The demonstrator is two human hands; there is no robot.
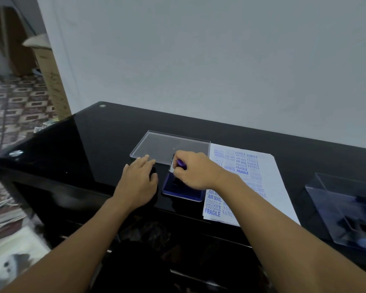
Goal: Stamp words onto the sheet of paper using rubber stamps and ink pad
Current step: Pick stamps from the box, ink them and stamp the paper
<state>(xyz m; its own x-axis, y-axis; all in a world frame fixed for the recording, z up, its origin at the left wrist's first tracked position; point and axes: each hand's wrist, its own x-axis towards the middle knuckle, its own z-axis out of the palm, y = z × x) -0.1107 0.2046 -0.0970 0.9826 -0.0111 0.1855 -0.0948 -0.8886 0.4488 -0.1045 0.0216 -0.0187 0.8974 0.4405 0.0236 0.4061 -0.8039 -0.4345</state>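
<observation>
Risks noted. The desk (93, 144) is glossy black and looks slick. The sheet of paper (268, 182) lies unweighted right of centre, already crowded with blue words. It could skew under a stamping stroke, and a fresh imprint could land on an old one. The ink pad (184, 194) sits at the sheet's left edge, touching or overlapping it; which cannot be told. A shove there could drag the paper. The left hand (138, 178) lies flat on the desk just beside the pad, fingers straight, gripping nothing, so the pad may lift with the stamp. The right hand (192, 170) is clamped round the purple rubber stamp (181, 162), on or just over the pad; contact cannot be confirmed. A tilted press would ink unevenly. Room: the desk's near edge runs close to the sheet's bottom margin, and there is open desk to the left. A clear lid (169, 144) lies just behind the hands, and a clear box (334, 199) stands well apart at right. Unstamped paper remains mainly along the sheet's right side.
</observation>
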